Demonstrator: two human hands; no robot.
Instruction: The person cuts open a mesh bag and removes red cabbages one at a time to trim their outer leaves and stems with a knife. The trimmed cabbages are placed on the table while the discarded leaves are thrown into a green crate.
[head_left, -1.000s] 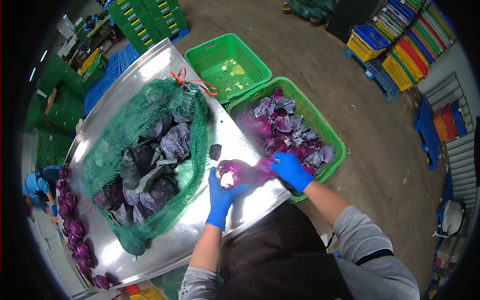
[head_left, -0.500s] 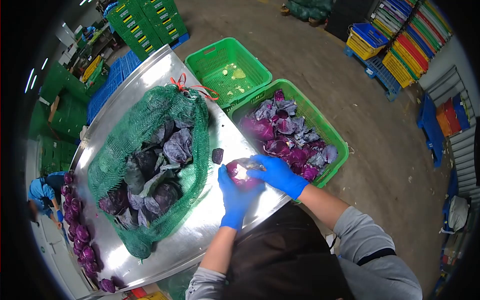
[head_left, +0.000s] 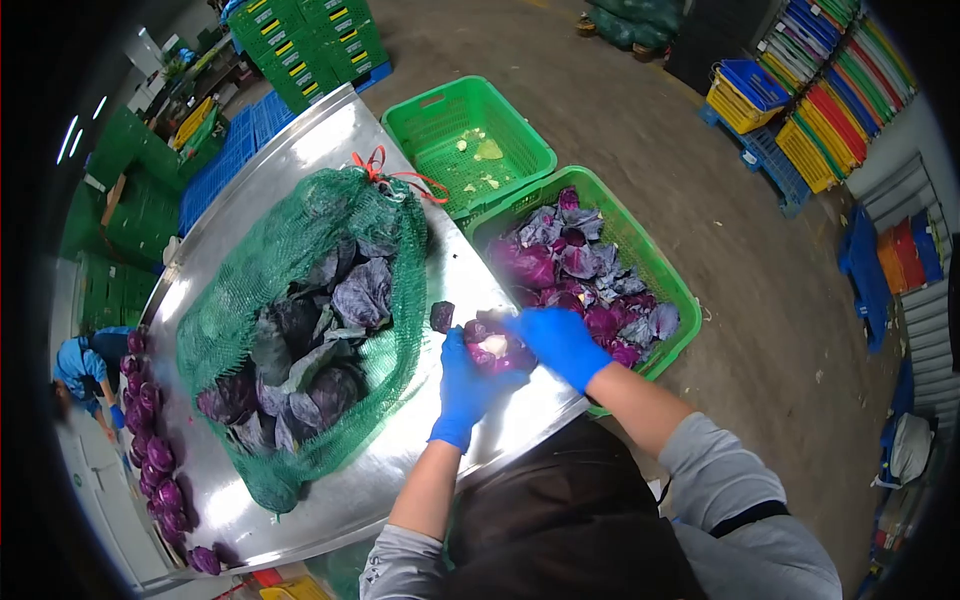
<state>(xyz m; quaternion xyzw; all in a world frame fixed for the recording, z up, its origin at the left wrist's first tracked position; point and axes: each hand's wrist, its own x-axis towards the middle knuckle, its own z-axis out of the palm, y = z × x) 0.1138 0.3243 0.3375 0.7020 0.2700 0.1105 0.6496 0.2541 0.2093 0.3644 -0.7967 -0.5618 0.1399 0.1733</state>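
Note:
My left hand [head_left: 463, 392], in a blue glove, is wrapped round the left side of a red cabbage [head_left: 512, 358] close over the metal table. A pale cut stem shows on top of the cabbage. My right hand [head_left: 560, 345], also gloved in blue, is at the cabbage's right side, its fingers smeared by motion. A small dark leaf piece [head_left: 442, 317] lies on the table just beyond my left fingertips. To the left, a green mesh bag [head_left: 255, 270] with a red tie holds several dark-leaved cabbages [head_left: 361, 294].
A green crate [head_left: 690, 325] of purple leaves stands against the table edge; another green crate [head_left: 540, 165] behind it holds a few pale scraps. Trimmed cabbages [head_left: 160, 453] line the left edge of the metal table [head_left: 240, 535]. A person in blue [head_left: 78, 365] bends beyond it.
My right hand has shifted slightly and its fingers have blurred. My left hand still holds the cabbage, which is turned a little. The whole view has shifted slightly.

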